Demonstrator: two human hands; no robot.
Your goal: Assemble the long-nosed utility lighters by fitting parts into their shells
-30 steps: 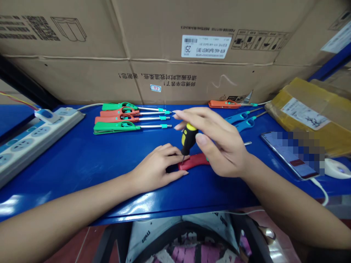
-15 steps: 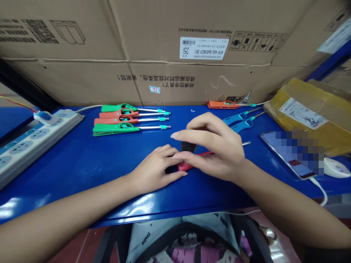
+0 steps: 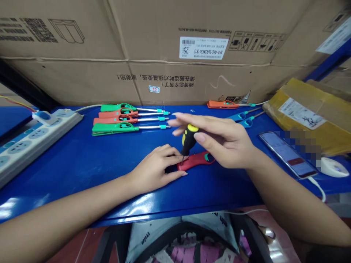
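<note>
A red long-nosed lighter point(image 3: 195, 161) lies on the blue table, its handle end pinched between the thumb and fingers of my left hand point(image 3: 153, 168). My right hand point(image 3: 229, 140) grips a short screwdriver point(image 3: 188, 141) with a black and yellow handle, the thumb on one side and the fingers over the other. The screwdriver stands nearly upright, its tip down at the left end of the red lighter. My right hand hides the lighter's metal nozzle.
Several green and orange lighters point(image 3: 117, 118) lie in a row at the back left. An orange lighter point(image 3: 223, 105) and blue lighters point(image 3: 248, 122) are at the back right. A power strip point(image 3: 35, 137), a phone point(image 3: 286, 153) and a yellow-taped parcel point(image 3: 312, 113) flank the blue table point(image 3: 82, 164). Cardboard boxes point(image 3: 153, 33) stand behind.
My right hand's fingers have lifted and straightened around the handle, so the screwdriver and more of the red lighter now show. My left hand has stayed in place.
</note>
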